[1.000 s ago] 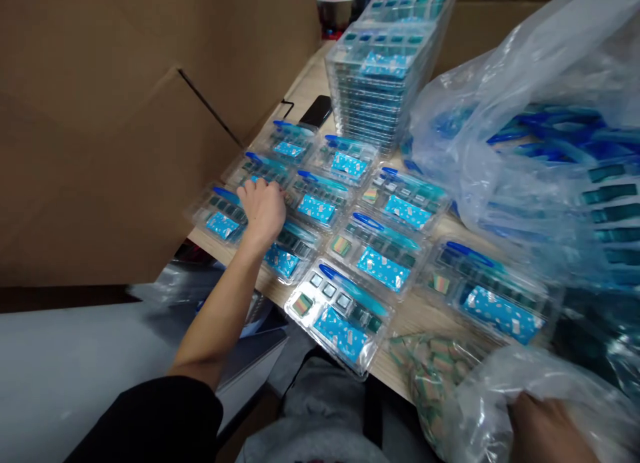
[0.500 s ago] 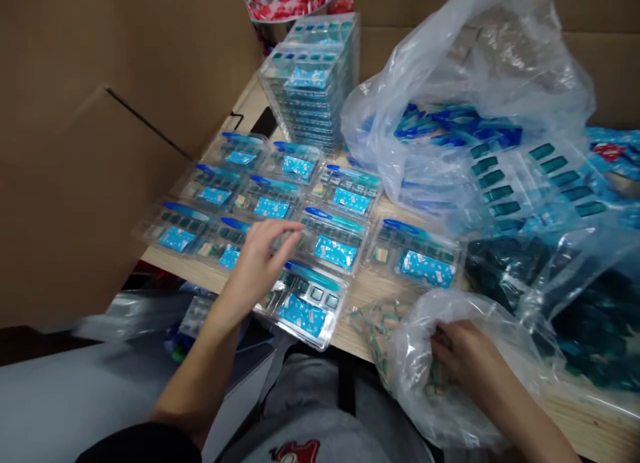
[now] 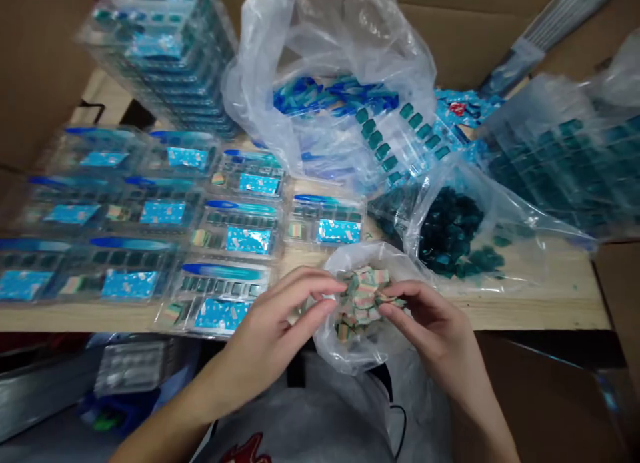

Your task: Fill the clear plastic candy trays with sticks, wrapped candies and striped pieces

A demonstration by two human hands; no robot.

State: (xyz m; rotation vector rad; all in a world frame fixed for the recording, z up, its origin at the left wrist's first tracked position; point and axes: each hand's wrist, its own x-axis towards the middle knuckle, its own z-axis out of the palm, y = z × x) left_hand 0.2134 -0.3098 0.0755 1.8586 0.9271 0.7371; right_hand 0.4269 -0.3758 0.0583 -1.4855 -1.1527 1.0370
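Note:
A clear plastic bag (image 3: 333, 346) stands open at the table's front edge, full of small pink, cream and green striped pieces (image 3: 367, 286). My right hand (image 3: 435, 323) is over its right side, thumb and forefinger closed on a few of these striped pieces. At the bag's left rim is my left hand (image 3: 295, 313), thumb and forefinger apart with nothing visible between them. Left of it lies a clear plastic tray (image 3: 175, 286) with a blue pen-like stick, dark green squares, a striped piece and a blue patterned packet (image 3: 223, 313). My left hand partly covers this tray.
Several similar filled trays (image 3: 163, 213) lie in rows at left, with a tall tray stack (image 3: 185, 83) behind. A large bag (image 3: 265, 49) holds blue sticks (image 3: 340, 96). Another bag holds dark green pieces (image 3: 447, 233). Cardboard walls (image 3: 480, 9) surround the table.
My view has swung to the right. My left hand has moved from above the trays to the bag of striped pieces. My right hand has risen from inside that bag with striped pieces.

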